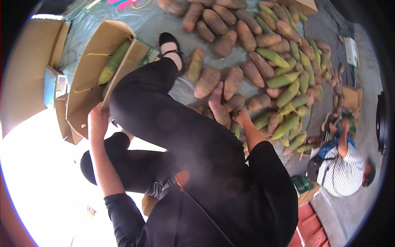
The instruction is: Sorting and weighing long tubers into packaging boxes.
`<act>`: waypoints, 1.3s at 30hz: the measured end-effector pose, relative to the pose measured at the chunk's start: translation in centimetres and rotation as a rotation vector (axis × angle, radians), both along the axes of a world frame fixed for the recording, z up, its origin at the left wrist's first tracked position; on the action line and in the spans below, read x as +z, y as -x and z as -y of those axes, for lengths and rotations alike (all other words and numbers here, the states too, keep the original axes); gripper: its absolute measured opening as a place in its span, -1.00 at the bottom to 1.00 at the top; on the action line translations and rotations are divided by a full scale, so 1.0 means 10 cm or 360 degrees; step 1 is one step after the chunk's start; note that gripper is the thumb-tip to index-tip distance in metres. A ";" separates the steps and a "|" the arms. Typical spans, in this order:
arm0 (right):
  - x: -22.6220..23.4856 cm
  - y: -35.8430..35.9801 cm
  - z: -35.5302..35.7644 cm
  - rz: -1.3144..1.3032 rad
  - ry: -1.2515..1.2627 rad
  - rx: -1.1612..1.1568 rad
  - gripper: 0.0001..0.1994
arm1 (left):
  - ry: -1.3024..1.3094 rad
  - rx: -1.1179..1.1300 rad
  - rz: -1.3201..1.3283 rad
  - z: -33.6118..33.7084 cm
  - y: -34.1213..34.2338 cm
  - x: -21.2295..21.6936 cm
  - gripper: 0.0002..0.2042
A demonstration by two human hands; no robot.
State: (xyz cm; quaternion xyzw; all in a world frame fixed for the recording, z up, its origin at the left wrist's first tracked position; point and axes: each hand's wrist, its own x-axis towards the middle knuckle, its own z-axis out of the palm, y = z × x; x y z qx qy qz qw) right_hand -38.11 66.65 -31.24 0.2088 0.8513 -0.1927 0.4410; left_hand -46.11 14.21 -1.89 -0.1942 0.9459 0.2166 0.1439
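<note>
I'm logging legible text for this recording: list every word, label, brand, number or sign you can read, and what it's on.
No text is legible.
Green-printed panel beside the open cardboard box at the left hand: too blurred to read.
Blue-and-white item at far left: marks too small to read.
White panel at upper right: any marks too small to read.

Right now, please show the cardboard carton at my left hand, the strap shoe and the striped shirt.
Cardboard carton point(89, 68): head view, inner wall.
Strap shoe point(166, 38): head view, toe.
Striped shirt point(339, 177): head view, torso.
</note>
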 end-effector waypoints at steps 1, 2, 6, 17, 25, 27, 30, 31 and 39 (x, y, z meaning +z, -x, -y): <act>-0.04 0.01 0.02 -0.0005 0.0039 0.0077 -0.27 | 0.0075 -0.0009 0.0056 -0.01 0.00 0.04 -0.81; -0.11 0.00 0.03 -0.0013 0.0086 0.0163 -0.25 | 0.0096 -0.0023 0.0023 -0.01 -0.02 0.09 -0.82; -0.48 -0.28 -0.40 -0.0073 0.0147 0.0039 -0.27 | 0.0097 -0.0033 0.0064 -0.11 0.12 0.02 -0.82; 0.55 -0.41 -0.42 -0.0596 0.0157 -0.0306 -0.49 | 0.0517 -0.0186 0.0076 0.02 -0.18 0.22 -0.94; 1.87 0.94 -0.04 -0.1070 0.0766 -0.0406 -0.52 | 0.0705 -0.0280 0.0237 0.04 -0.32 0.34 -0.90; 2.43 1.35 0.26 -0.1181 0.0671 -0.0262 -0.51 | 0.0685 -0.0266 0.0211 0.06 -0.34 0.35 -0.90; 3.19 1.87 0.74 -0.1588 0.0946 -0.0084 -0.54 | 0.0628 -0.0304 0.0148 0.04 -0.27 0.36 -0.90; 3.42 2.01 0.98 -0.1722 0.1055 0.0024 -0.54 | 0.0658 -0.0330 0.0134 0.04 -0.26 0.36 -0.91; 4.35 2.67 2.76 -0.1950 0.1984 0.0738 -0.52 | 0.0600 -0.0280 0.0192 0.08 -0.31 0.34 -0.84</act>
